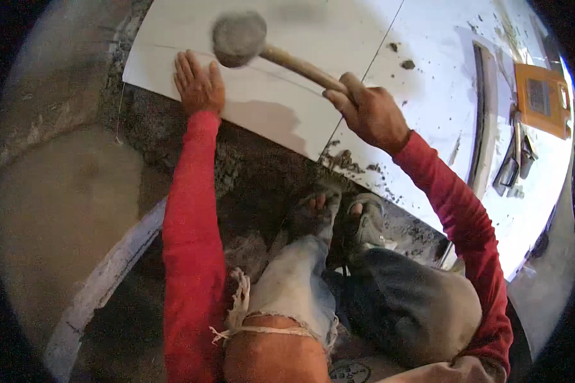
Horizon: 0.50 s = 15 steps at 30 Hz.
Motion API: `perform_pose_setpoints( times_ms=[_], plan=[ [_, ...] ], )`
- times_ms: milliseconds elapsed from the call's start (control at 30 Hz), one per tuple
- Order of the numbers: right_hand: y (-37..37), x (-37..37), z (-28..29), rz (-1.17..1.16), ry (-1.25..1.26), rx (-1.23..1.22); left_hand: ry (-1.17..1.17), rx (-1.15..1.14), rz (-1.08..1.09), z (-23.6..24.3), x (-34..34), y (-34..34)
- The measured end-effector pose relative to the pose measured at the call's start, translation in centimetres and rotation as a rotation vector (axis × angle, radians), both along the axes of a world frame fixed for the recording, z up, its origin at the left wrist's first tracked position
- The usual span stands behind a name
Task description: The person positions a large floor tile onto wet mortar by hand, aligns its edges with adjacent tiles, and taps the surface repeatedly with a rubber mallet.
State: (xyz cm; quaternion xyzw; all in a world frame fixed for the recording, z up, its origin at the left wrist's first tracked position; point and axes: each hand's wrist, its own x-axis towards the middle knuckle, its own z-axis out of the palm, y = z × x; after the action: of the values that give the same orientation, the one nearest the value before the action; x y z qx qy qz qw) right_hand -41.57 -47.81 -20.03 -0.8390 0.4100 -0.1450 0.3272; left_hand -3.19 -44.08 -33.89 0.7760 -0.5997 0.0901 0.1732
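My left hand lies on a large white tile with its fingers slightly apart, close to the tile's near edge. My right hand grips the wooden handle of a mallet, whose rounded grey head, slightly blurred, hangs over the tile just above and right of my left fingertips. A thin seam divides this tile from a second white tile on the right, which has dark crumbs of mortar scattered on it.
A long straight bar lies on the right tiles beside an orange tool and trowels. Dark rough bedding borders the tile. A pale strip lies at the lower left. My feet are below the tile edge.
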Motion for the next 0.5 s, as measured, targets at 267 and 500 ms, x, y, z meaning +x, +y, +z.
perform_pose_setpoints(
  times_ms=[267, 500],
  plan=[
    [0.8, -0.1, -1.0, 0.097, 0.035, -0.014, -0.062, 0.004, -0.018, 0.8, -0.7, 0.3],
    [0.5, 0.2, -1.0, 0.155, 0.115, 0.073, -0.062, -0.015, -0.035, -1.1, 1.2, -0.1]
  ],
)
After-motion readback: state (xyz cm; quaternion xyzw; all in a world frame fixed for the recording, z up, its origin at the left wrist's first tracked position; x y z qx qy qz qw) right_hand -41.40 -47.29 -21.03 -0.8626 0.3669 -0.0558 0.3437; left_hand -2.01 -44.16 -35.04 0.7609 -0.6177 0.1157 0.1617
